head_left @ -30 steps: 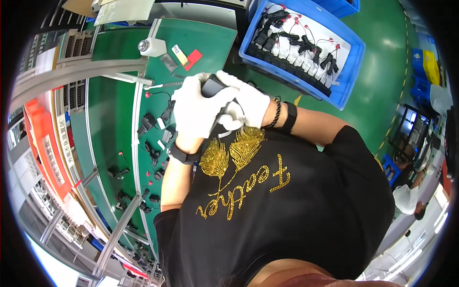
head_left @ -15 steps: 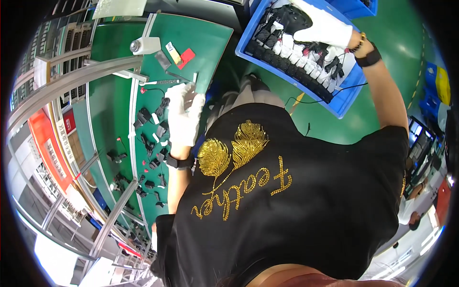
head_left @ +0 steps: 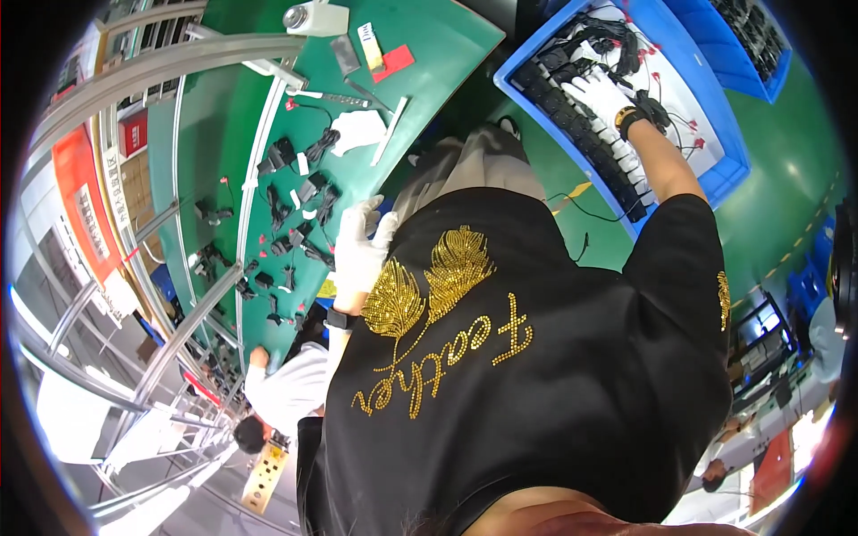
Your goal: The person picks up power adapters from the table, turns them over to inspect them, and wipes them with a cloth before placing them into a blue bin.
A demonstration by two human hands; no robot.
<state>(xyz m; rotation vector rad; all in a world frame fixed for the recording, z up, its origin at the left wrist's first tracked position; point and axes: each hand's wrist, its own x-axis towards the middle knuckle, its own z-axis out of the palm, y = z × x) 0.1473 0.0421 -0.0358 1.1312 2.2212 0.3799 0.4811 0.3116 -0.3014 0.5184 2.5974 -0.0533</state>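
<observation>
My right hand [head_left: 597, 96], in a white glove, is inside a blue bin [head_left: 617, 198] at the upper right. Its fingers are stretched and apart, with the tips over a row of black power adapters [head_left: 572, 116]; the palm's underside is hidden. Bundled black cords [head_left: 617, 34] and small red plugs lie around it in the bin. My left hand [head_left: 362, 250], also white-gloved, hovers at the green table's edge before my shirt, thumb and fingers apart and nothing in them. Several loose adapters with coiled cords [head_left: 308, 188] lie on the table [head_left: 438, 45] nearby.
A white bottle [head_left: 315, 19], a red card [head_left: 394, 62] and a white flat piece [head_left: 357, 131] lie on the table. Metal frame bars [head_left: 259, 143] run along its left. Another blue bin [head_left: 728, 71] stands at the far right. A person in white [head_left: 290, 384] works at the lower left.
My right hand has come lower and nearer, onto the adapter row; the black bundle it was at is no longer in its fingers. My left hand has drawn back from the table toward me.
</observation>
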